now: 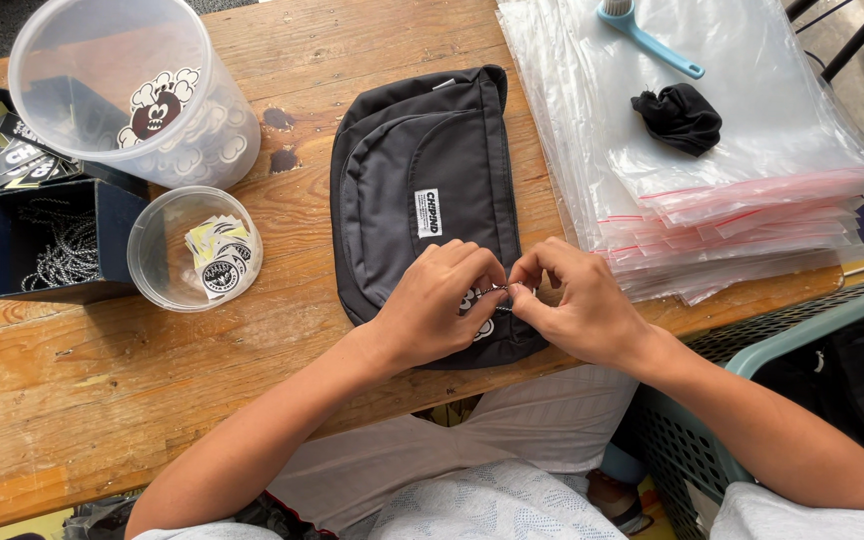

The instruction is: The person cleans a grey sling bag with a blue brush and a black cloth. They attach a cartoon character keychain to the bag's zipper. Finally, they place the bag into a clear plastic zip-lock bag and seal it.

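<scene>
The dark grey fabric pouch bag [422,200] lies flat on the wooden surface [102,400], at its near edge, directly in front of the person. Both hands work at the bag's near end. The left hand [432,305] and the right hand [577,305] meet fingertip to fingertip, each pinching a thin silver ball chain [497,290] between thumb and forefinger. A small black-and-white charm [480,322] shows partly below the left hand's fingers; whether it already hangs from the chain cannot be told.

Judged from this arrangement, attachment of the chain to the bag is in progress, and the chain does not yet appear closed.

To the left stand a tall translucent plastic tub [122,90] bearing a cartoon sticker, a shallow round clear container [192,250] holding round printed stickers, and a dark open box [57,235] containing a tangle of similar beaded chain. To the far right lies a stack of glossy clear zip bags [732,190] with red seal strips, carrying a crumpled black cloth [679,118] and a light blue brush [647,35]. A teal mesh basket [752,400] sits at the near right.
</scene>
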